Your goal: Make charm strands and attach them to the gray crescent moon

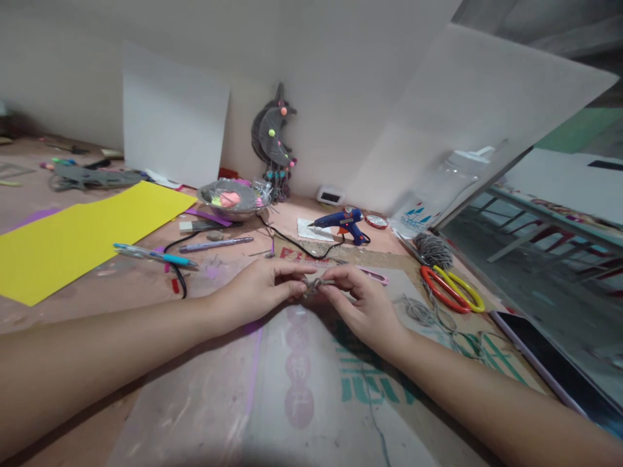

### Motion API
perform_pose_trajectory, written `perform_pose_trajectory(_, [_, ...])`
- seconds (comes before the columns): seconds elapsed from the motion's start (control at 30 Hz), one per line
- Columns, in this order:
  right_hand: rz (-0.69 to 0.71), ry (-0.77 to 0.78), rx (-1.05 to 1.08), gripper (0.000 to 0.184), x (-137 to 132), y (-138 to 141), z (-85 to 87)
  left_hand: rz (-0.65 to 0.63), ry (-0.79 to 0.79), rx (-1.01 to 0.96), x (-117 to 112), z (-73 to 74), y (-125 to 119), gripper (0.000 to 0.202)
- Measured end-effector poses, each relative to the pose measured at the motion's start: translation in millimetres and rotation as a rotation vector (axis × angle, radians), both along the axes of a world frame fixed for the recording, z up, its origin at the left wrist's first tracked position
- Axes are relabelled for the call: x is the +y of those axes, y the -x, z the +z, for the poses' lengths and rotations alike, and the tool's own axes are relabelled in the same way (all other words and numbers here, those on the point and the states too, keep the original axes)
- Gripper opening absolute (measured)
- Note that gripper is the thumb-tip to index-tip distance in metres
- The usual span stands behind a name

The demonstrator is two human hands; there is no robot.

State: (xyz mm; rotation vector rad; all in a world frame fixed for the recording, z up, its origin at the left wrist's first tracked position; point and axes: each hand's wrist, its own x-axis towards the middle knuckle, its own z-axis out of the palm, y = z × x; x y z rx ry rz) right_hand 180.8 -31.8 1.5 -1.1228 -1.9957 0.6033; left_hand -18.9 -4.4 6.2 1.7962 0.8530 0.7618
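My left hand (265, 285) and my right hand (357, 298) meet over the middle of the table, both closed in a pinch. Between their fingertips is a small looped piece of grey yarn (313, 285). The fingers partly cover it, so its full shape is hidden. Loose strands of grey yarn (421, 311) lie to the right of my right hand, near a wound grey ball of yarn (433, 250). Under my hands lies a printed plastic sheet (280, 421).
Behind my hands rests a blue glue gun (341, 220). Red and yellow scissors (445, 288), a phone (559, 370) and a clear bottle (433, 188) are on the right. Leftward are yellow paper (87, 240), pens (156, 255) and a metal bowl (233, 201). A grey moon ornament (272, 133) leans against the wall.
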Motion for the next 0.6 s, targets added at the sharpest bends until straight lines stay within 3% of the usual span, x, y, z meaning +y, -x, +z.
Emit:
perform_pose_trajectory(0.1, [-0.002, -0.006, 0.028, 0.006, 0.2, 0.5, 0.0, 0.034, 0.065, -0.052, -0.5, -0.1, -2.4, 0.04])
perform_pose_trajectory(0.17, [-0.025, -0.031, 0.002, 0.006, -0.6, 0.9, 1.8, 0.047, 0.054, -0.029, -1.3, 0.9, -2.9, 0.027])
perform_pose_trajectory(0.27, [-0.049, -0.106, -0.077, 0.005, -1.8, 0.3, 5.3, 0.055, -0.064, 0.05, -2.3, 2.3, -1.3, 0.01])
perform_pose_trajectory(0.4, [-0.01, -0.241, -0.18, 0.004, -3.7, -2.7, 7.2, 0.126, -0.234, 0.075, -3.0, 1.7, 2.1, 0.014])
perform_pose_trajectory(0.53, [0.115, -0.318, -0.271, 0.02, -9.8, -5.2, 11.6, 0.145, -0.216, 0.039, -4.3, 1.4, 3.9, 0.017])
perform_pose_trajectory(0.6, [0.113, -0.352, -0.31, 0.03, -13.0, -6.1, 21.0, 0.124, -0.198, 0.018, -5.0, 2.0, 4.2, 0.018])
